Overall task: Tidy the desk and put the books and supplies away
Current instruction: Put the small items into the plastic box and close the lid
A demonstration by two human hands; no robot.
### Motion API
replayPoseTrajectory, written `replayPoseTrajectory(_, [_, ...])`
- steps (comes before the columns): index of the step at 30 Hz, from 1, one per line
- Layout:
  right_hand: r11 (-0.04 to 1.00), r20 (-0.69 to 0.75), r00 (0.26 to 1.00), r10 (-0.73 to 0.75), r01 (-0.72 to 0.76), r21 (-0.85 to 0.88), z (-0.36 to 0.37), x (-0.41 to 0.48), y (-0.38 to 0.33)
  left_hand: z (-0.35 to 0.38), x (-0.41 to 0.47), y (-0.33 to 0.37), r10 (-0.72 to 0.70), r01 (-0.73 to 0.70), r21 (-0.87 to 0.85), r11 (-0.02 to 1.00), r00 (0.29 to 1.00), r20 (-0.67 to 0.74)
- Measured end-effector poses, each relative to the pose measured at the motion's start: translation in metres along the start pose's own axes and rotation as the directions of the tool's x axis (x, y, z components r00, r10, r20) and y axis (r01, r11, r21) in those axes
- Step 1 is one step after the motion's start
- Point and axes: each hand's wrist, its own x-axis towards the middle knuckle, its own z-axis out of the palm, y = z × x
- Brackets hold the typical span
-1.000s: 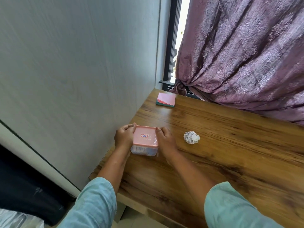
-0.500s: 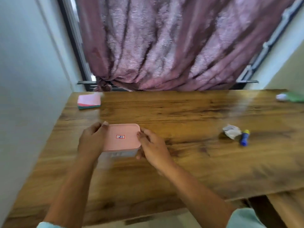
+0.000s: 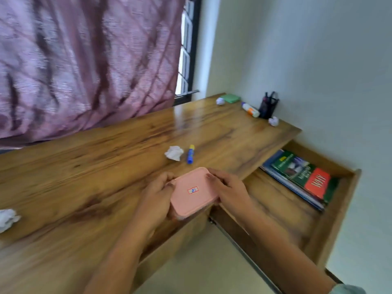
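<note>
I hold a small box with a pink lid [image 3: 192, 192] in both hands at the front edge of the wooden desk [image 3: 84, 170]. My left hand [image 3: 157, 196] grips its left side and my right hand [image 3: 229, 189] grips its right side. Right of the box an open drawer [image 3: 331, 211] holds books [image 3: 301, 177] stacked along its far side. On the desk behind the box lie a crumpled paper ball [image 3: 174, 153] and a blue marker with a yellow cap [image 3: 190, 154].
At the desk's far right corner are a green notepad [image 3: 230, 98], a glue bottle [image 3: 250, 109], a black pen holder [image 3: 268, 107] and two paper balls [image 3: 220, 101] [image 3: 273, 121]. Another paper ball [image 3: 7, 218] lies at the left. A purple curtain [image 3: 84, 60] hangs behind.
Both hands have carried the pink-lidded box from the left end of the desk to the right, up to the open drawer. My view has swung right with it.
</note>
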Motion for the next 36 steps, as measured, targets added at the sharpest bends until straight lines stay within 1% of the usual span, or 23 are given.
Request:
replayPoseTrajectory(4, [0.994,-0.016,0.995,0.094,-0.093,0.056,-0.082,-0.012,0.029,0.09,-0.005,0.012,0.073,-0.077,0.055,0.995,0.994,0.082])
replayPoseTrajectory(7, [0.986,-0.019,0.988,0.151,-0.149,0.076,-0.138,-0.018,0.059,0.154,-0.013,0.015,0.062,-0.074,0.1,0.992,0.992,0.112])
replayPoseTrajectory(8, [0.985,-0.016,0.985,0.171,-0.17,0.042,-0.154,-0.019,0.07,0.174,-0.015,0.014,0.041,-0.055,0.119,0.991,0.992,0.119])
replayPoseTrajectory(10, [0.978,-0.012,0.984,0.179,-0.18,-0.108,-0.184,-0.018,0.095,0.21,-0.017,0.008,-0.002,-0.018,0.157,0.987,0.992,0.128])
replayPoseTrajectory(12, [0.954,0.003,0.985,0.173,-0.166,-0.251,-0.209,-0.015,0.116,0.241,-0.018,-0.002,-0.022,-0.01,0.232,0.973,0.99,0.136])
replayPoseTrajectory(14, [0.918,0.049,0.979,0.197,-0.167,-0.359,-0.227,-0.012,0.133,0.267,-0.021,-0.011,-0.055,0.004,0.326,0.945,0.988,0.147])
replayPoseTrajectory(16, [0.854,0.081,0.974,0.211,-0.143,-0.5,-0.237,-0.009,0.148,0.286,-0.024,-0.02,-0.106,0.046,0.344,0.938,0.982,0.156])
replayPoseTrajectory(18, [0.784,0.093,0.971,0.22,-0.12,-0.608,-0.242,-0.007,0.158,0.301,-0.028,-0.026,-0.145,0.09,0.338,0.937,0.98,0.14])
replayPoseTrajectory(20, [0.739,0.129,0.96,0.248,-0.102,-0.666,-0.242,-0.007,0.165,0.309,-0.03,-0.032,-0.192,0.139,0.353,0.925,0.974,0.118])
replayPoseTrajectory(23, [0.674,0.172,0.932,0.319,-0.095,-0.732,-0.242,-0.008,0.176,0.318,-0.03,-0.04,-0.26,0.182,0.415,0.891,0.956,0.139])
replayPoseTrajectory(25, [0.632,0.185,0.922,0.339,-0.078,-0.771,-0.243,-0.011,0.185,0.322,-0.03,-0.046,-0.285,0.175,0.482,0.859,0.944,0.165])
replayPoseTrajectory(28, [0.619,0.194,0.918,0.347,-0.069,-0.782,-0.242,-0.015,0.195,0.325,-0.029,-0.054,-0.267,0.114,0.585,0.803,0.946,0.182])
replayPoseTrajectory(30, [0.602,0.201,0.926,0.319,-0.034,-0.798,-0.242,-0.016,0.198,0.325,-0.029,-0.056,-0.232,0.059,0.653,0.755,0.956,0.182])
replayPoseTrajectory(34, [0.587,0.224,0.928,0.296,0.009,-0.81,-0.243,-0.017,0.2,0.325,-0.03,-0.054,-0.151,-0.075,0.792,0.606,0.967,0.207])
replayPoseTrajectory(36, [0.586,0.245,0.924,0.292,0.03,-0.81,-0.243,-0.018,0.201,0.324,-0.028,-0.055,-0.125,-0.105,0.834,0.542,0.971,0.204])
